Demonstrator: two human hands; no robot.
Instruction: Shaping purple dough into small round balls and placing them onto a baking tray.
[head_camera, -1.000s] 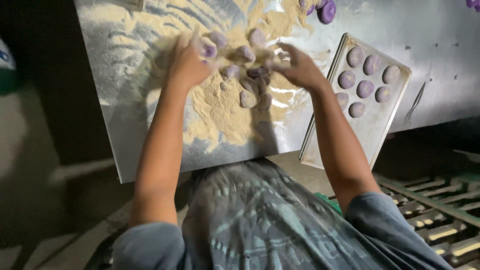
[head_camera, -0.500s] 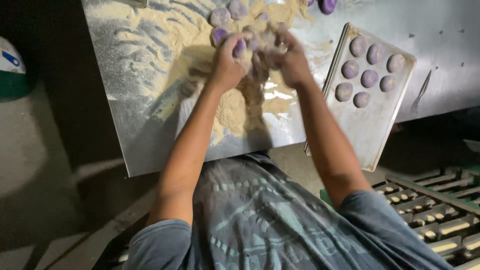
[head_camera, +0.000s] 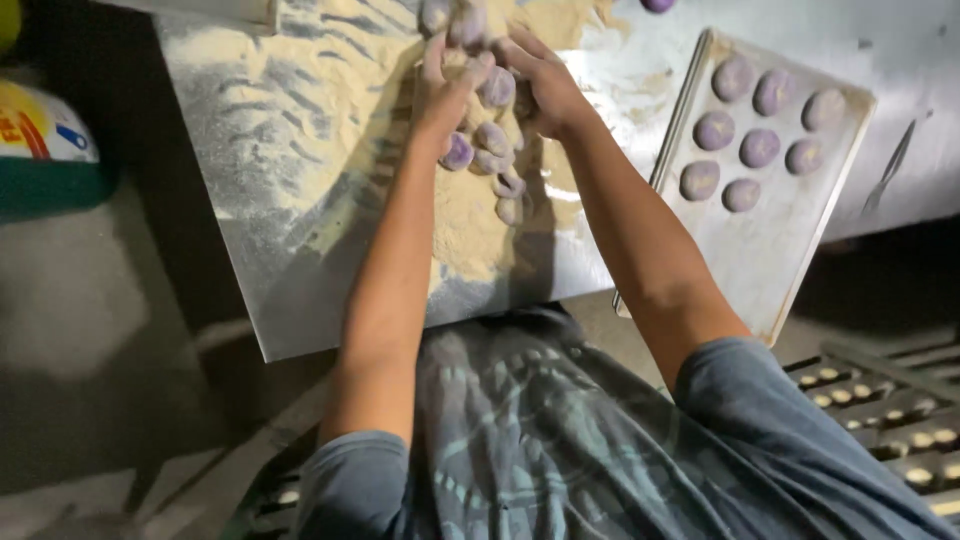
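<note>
The left hand (head_camera: 440, 95) and right hand (head_camera: 545, 85) are cupping together, loosely clenched on round purple dough balls (head_camera: 490, 150) trailing toward the person across the floured metal desk (head_camera: 300, 150). The metal tray (head_camera: 790, 240) of coated balls is lying past the right hand, at the desk's right edge.

Dough balls (head_camera: 490, 150) on crumbed table (head_camera: 300, 180); tray (head_camera: 790, 250) at right holding 7 balls.

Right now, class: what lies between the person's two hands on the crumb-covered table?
In the head view, purple dough pieces coated in crumbs lie between the left hand and right hand.
</note>
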